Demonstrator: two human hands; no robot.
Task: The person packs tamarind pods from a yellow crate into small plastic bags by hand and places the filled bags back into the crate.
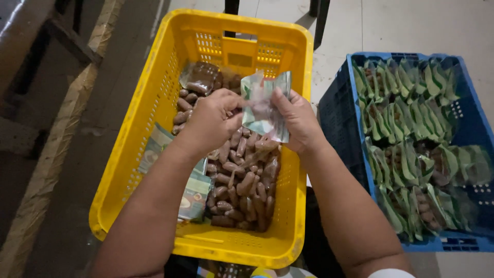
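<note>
Both hands, left hand point(213, 121) and right hand point(297, 121), grip one green pouch point(265, 105) above the yellow crate point(154, 103), clear of its rims.

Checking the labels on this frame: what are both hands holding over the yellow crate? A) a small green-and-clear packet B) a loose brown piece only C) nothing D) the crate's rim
A: the left hand and the right hand both pinch a small green-and-clear packet above the yellow crate, which holds loose brown pieces; filled packets stand in the blue crate beside it.
</note>
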